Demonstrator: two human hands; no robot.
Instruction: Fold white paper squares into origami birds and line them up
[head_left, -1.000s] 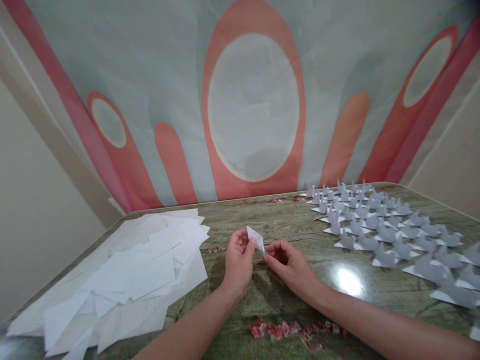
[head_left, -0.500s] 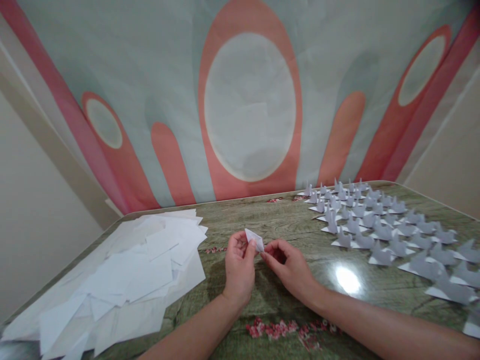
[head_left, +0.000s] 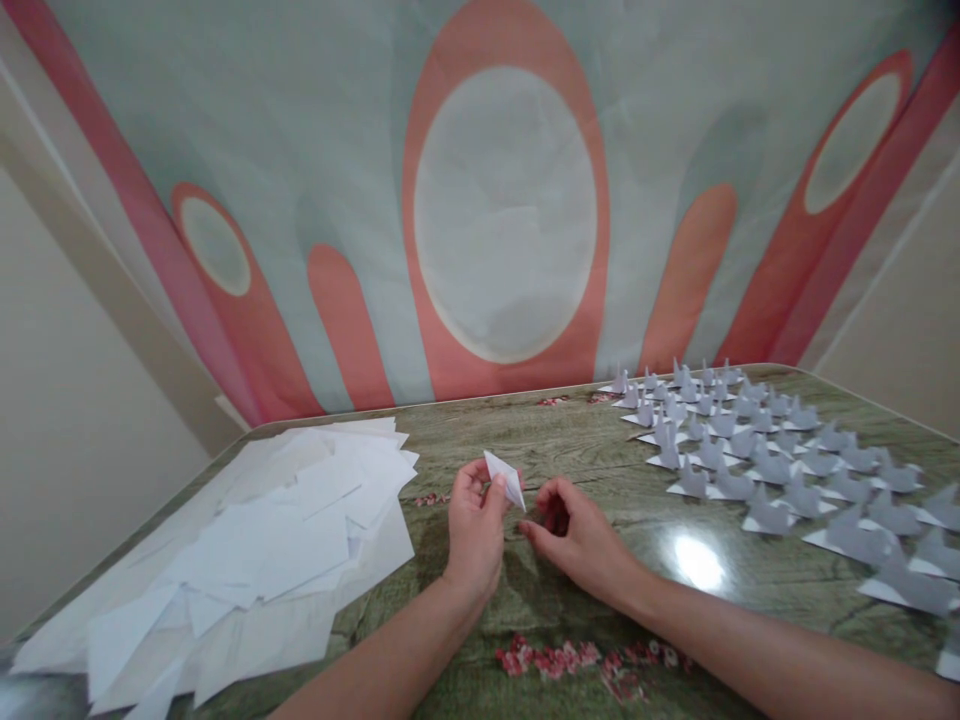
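A small white piece of folded paper (head_left: 506, 478), diamond-like with a pointed lower tip, is pinched between the thumb and fingers of my left hand (head_left: 478, 525). Just to its right is my right hand (head_left: 574, 530), its thumb and curled fingers parted by a small gap with nothing visible between them. The right fingertips are close to the paper's lower point but apart from it. Both hands are over the middle of the wood-patterned table (head_left: 465, 640).
A spread pile of white paper sheets (head_left: 262, 550) covers the table's left side. Many folded white paper birds (head_left: 769, 465) stand in rows on the right. Behind the table hangs a green and coral backdrop (head_left: 510, 210). Pink flower prints (head_left: 555, 657) decorate the tabletop.
My right hand has let go of the paper's lower tip and drawn slightly right. The folded paper, still in my left hand, has turned a little and its point shows fully.
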